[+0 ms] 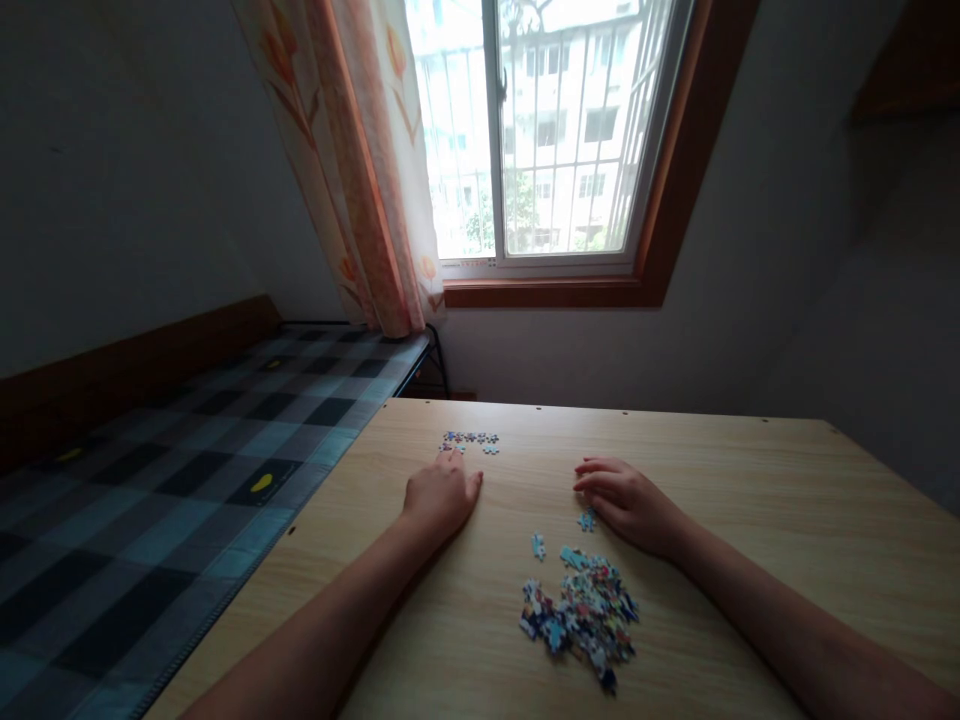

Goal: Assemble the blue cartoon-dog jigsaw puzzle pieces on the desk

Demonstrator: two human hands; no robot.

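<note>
On the wooden table [750,500] my left hand [441,497] lies palm down, fingers stretched forward, with a fingertip at the near edge of a short joined row of jigsaw pieces [471,440]. My right hand [626,503] rests on its side with the fingers extended leftward and slightly curled, holding nothing that I can see. A single loose piece [586,520] lies just under its fingers, and another single piece [538,546] sits a little further left. A pile of several colourful loose pieces [583,615] lies nearer to me, between my forearms.
A bed with a blue and black checked cover [172,480] runs along the table's left edge. Behind the table are a barred window [555,130], an orange patterned curtain [360,160] and white walls.
</note>
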